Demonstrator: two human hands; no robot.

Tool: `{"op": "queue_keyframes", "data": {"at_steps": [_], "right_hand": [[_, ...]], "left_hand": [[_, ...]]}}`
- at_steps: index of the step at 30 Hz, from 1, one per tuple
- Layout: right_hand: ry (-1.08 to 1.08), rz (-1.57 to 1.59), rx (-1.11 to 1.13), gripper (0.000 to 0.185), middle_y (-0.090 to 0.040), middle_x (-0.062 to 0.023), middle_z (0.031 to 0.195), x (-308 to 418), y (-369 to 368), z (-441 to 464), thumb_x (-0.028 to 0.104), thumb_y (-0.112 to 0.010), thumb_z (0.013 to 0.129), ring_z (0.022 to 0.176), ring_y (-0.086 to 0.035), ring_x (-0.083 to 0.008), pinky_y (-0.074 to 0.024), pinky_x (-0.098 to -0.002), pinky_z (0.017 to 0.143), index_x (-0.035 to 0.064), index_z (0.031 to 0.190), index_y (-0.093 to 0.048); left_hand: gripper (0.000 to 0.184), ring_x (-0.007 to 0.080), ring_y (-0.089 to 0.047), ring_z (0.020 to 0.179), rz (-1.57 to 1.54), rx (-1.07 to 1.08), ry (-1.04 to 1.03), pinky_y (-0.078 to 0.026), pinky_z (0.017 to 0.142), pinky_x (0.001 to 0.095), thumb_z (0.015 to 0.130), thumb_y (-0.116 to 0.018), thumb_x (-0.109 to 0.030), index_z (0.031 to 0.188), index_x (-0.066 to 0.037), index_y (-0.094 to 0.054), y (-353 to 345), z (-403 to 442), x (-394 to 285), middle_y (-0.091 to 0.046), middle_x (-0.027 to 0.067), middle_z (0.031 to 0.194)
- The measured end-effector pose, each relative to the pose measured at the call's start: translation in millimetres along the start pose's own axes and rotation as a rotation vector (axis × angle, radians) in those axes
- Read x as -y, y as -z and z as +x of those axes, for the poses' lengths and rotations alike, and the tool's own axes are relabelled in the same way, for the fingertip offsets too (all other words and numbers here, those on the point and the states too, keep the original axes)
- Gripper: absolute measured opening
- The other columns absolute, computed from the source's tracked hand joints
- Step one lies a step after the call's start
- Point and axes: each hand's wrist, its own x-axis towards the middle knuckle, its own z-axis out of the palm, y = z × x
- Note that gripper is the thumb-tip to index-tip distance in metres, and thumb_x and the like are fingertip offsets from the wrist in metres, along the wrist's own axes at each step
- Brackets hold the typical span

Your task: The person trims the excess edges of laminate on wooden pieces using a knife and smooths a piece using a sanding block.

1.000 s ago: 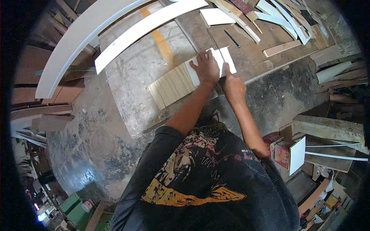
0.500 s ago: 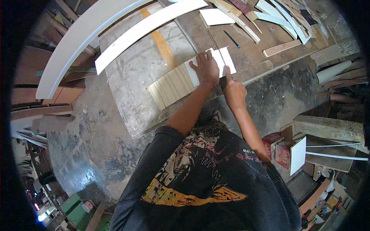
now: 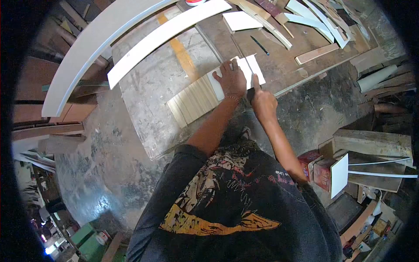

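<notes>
L hand [image 3: 234, 81] is pressing, fingers spread, on white pc [image 3: 218, 90] by woodgrain board [image 3: 192, 101]; R hand [image 3: 264, 105] is gripping dark tool [image 3: 250, 94], right.

Near the middle of the table's [image 3: 148, 111] near edge, the left hand [image 3: 232, 81] is resting on a panel [image 3: 257, 70], and the right hand [image 3: 264, 105] is sitting just to its right. A board [image 3: 192, 102] is lying left of the left hand. Behind the board, a curved strip [image 3: 163, 40] is running from the left edge toward the far edge; a curved panel [image 3: 89, 48] is extending past the left edge. Behind the panel, a pencil [image 3: 260, 45] is lying before a block [image 3: 241, 21]. Offcuts [image 3: 312, 22] are lying toward the far right corner, behind a short strip [image 3: 317, 53].
</notes>
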Motion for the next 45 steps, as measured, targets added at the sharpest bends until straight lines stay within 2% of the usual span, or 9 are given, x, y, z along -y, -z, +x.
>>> {"op": "queue_keyframes", "data": {"at_steps": [4,10,19,22,25,28,31,37,45], "right_hand": [[0.067,0.005,-0.121,0.057,-0.058,-0.0227,0.066,4,-6,35,0.008,-0.046,0.073,0.06,-0.059,-0.0345,-0.0461,-0.0435,0.053,0.0102,0.127,-0.03],[0.001,-0.023,0.024,0.054,-0.058,-0.0225,0.067,1,11,-6,0.008,-0.043,0.075,0.062,-0.059,-0.0351,-0.0463,-0.044,0.055,0.0096,0.128,-0.029],[0.085,-0.041,-0.064,0.05,-0.06,-0.0201,0.07,9,5,36,0.007,-0.041,0.078,0.064,-0.061,-0.0316,-0.0476,-0.0422,0.054,0.0059,0.127,-0.029],[0.029,-0.049,0.049,0.05,-0.06,-0.0198,0.069,3,13,5,0.007,-0.041,0.078,0.065,-0.061,-0.0318,-0.0479,-0.0412,0.054,0.0077,0.127,-0.029],[-0.017,0.042,0.001,0.055,-0.058,-0.0225,0.068,1,11,-9,0.005,-0.045,0.074,0.063,-0.058,-0.0367,-0.0453,-0.0459,0.056,0.0105,0.127,-0.029],[-0.011,-0.023,0.052,0.05,-0.06,-0.0189,0.072,4,4,12,0.007,-0.04,0.079,0.067,-0.061,-0.0321,-0.0476,-0.0429,0.058,0.0116,0.128,-0.029],[0.045,0.008,-0.057,0.051,-0.06,-0.0188,0.073,6,1,30,0.007,-0.039,0.079,0.068,-0.06,-0.0327,-0.0472,-0.0438,0.059,0.011,0.128,-0.027],[-0.003,-0.024,0.127,0.045,-0.06,-0.0206,0.076,2,28,-6,0.008,-0.036,0.081,0.071,-0.06,-0.0338,-0.0471,-0.0436,0.061,0.0101,0.126,-0.031],[0.04,-0.028,-0.011,0.046,-0.061,-0.018,0.075,10,8,33,0.007,-0.037,0.081,0.069,-0.06,-0.0331,-0.0476,-0.0425,0.059,0.0091,0.126,-0.03]], "left_hand": [[0.032,0.0221,-0.034,0.11,-0.036,-0.004,0.009,-0.02,0.088,0.0546,0.082,-0.041,-0.022,0.112,-0.011,-0.045,-2,4,0,-0.041,0.0085,0.111],[0.033,0.0218,-0.033,0.11,-0.012,0.021,0.007,-0.019,0.088,0.0547,0.082,-0.04,-0.022,0.113,-0.011,-0.044,3,6,-2,-0.04,0.0082,0.112],[0.031,0.0213,-0.031,0.111,-0.039,0.035,-0.003,-0.017,0.089,0.0535,0.081,-0.042,-0.022,0.11,-0.01,-0.043,0,1,1,-0.038,0.0078,0.112],[0.032,0.0219,-0.031,0.111,-0.033,0.03,0.007,-0.018,0.089,0.0534,0.081,-0.042,-0.022,0.11,-0.01,-0.043,6,2,-2,-0.039,0.0082,0.112],[0.033,0.0223,-0.032,0.111,-0.015,0.011,0.013,-0.019,0.088,0.0538,0.081,-0.043,-0.023,0.111,-0.009,-0.043,1,2,-1,-0.039,0.0085,0.112],[0.034,0.0226,-0.033,0.11,0.01,-0.029,0.001,-0.019,0.088,0.0542,0.08,-0.044,-0.022,0.112,-0.009,-0.043,-4,2,0,-0.039,0.0086,0.112],[0.035,0.0227,-0.033,0.109,0.003,-0.056,0.003,-0.02,0.088,0.0545,0.08,-0.045,-0.023,0.112,-0.009,-0.043,-8,0,1,-0.039,0.0086,0.111],[0.035,0.0225,-0.032,0.109,0.002,-0.02,0.012,-0.019,0.088,0.0547,0.08,-0.045,-0.023,0.112,-0.009,-0.043,1,0,-1,-0.038,0.0082,0.112],[0.034,0.0223,-0.032,0.109,0.0,0.02,0.031,-0.019,0.089,0.054,0.081,-0.042,-0.022,0.112,-0.01,-0.042,1,2,-1,-0.038,0.0082,0.112]]}}
